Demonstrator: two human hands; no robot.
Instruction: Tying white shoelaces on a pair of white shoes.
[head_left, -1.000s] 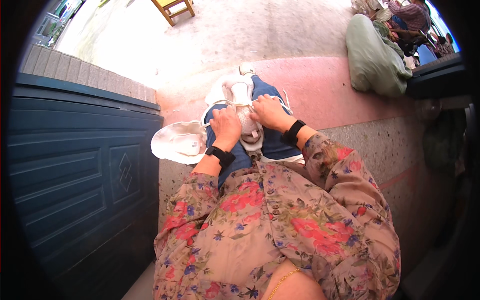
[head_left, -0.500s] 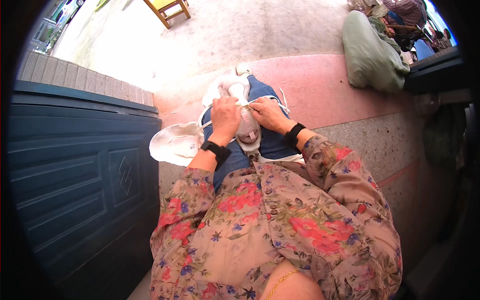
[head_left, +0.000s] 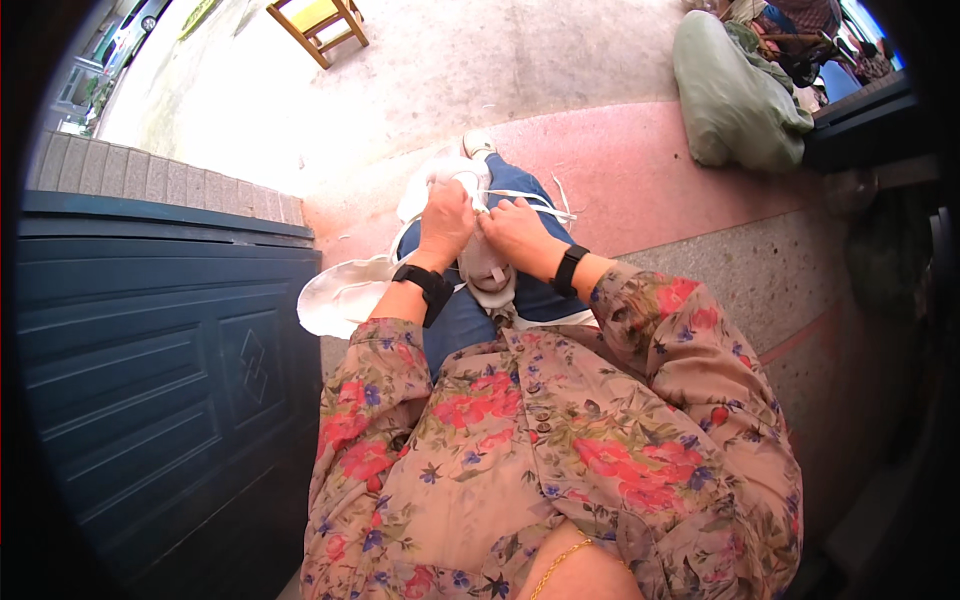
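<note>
A white shoe upper (head_left: 486, 272) with a pinkish inside lies across my lap, over my blue jeans. My left hand (head_left: 447, 218) and my right hand (head_left: 521, 236) meet over its lacing area, fingers closed in a pinch on a white shoelace. The small part between the fingertips is mostly hidden by the hands. Loose white laces (head_left: 545, 207) trail over the right knee. Against my left thigh rests another flat white shoe upper (head_left: 345, 297). Further white material (head_left: 420, 190) sits beyond my left hand. Black bands circle both wrists.
A dark blue panelled door (head_left: 130, 340) stands close on my left, below a tiled ledge (head_left: 150, 178). Ahead is a wooden stool (head_left: 322, 28) with a yellow seat. A stuffed pale green sack (head_left: 735, 105) leans at the far right, before a pile of mixed things.
My right hand has moved left and my hands have come together over the upper. The view has shifted slightly. Both hands stay closed.
</note>
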